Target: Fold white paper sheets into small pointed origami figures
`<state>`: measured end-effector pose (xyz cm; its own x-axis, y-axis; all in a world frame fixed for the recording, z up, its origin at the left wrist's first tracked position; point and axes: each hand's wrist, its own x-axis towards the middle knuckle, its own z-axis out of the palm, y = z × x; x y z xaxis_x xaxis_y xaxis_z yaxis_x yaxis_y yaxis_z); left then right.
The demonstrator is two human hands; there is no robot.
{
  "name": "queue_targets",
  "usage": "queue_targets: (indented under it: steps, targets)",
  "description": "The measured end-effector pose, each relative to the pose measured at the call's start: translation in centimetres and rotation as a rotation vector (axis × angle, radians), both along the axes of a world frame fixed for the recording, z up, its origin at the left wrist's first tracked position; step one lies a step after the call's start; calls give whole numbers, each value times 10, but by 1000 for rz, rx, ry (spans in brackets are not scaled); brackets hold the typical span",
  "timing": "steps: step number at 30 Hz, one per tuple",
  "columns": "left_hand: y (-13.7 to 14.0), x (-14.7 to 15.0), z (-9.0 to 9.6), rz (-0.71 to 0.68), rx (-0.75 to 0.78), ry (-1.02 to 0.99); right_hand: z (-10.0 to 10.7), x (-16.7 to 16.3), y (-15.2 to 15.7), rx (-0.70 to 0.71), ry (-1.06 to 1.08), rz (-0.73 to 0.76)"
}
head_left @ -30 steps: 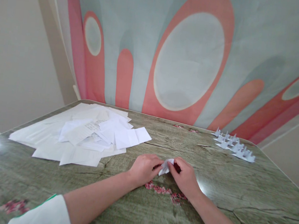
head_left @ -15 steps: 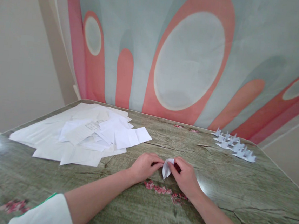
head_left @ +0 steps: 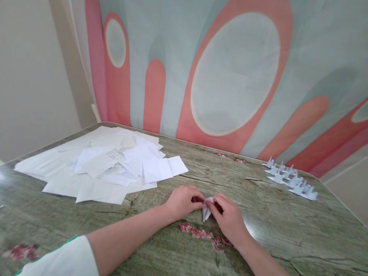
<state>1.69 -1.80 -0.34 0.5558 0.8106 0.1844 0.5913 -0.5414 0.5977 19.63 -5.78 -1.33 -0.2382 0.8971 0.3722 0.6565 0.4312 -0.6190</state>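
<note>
A small folded piece of white paper (head_left: 207, 213) is held between my two hands, just above the middle of the table. My left hand (head_left: 184, 203) pinches its left edge between thumb and fingers. From the other side, my right hand (head_left: 228, 215) grips the paper's upper right part, thumb in front. The paper narrows to a point at the bottom. Its upper part is partly covered by my fingertips.
A spread pile of white paper sheets (head_left: 103, 165) lies at the left of the wood-patterned table (head_left: 146, 256). Several folded paper cranes (head_left: 303, 188) stand in rows at the far right. A patterned backdrop (head_left: 177, 33) rises behind the table.
The folded paper looks flatter and narrower than before, with its sides pressed together. My left fingers have closed in on its edge. The view has shifted slightly.
</note>
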Motion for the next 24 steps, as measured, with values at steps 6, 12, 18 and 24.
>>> queue_targets:
  steps: [6,12,18,24]
  targets:
    - [-3,1,2,12,16,26,-1,-1,-1,-16,7,5]
    - [-1,4,4,22,20,61,0,-1,1,13,14,17]
    - [1,6,2,41,12,83,1,-2,0,-8,24,22]
    - [0,6,2,59,6,91,6,-5,-5,16,5,32]
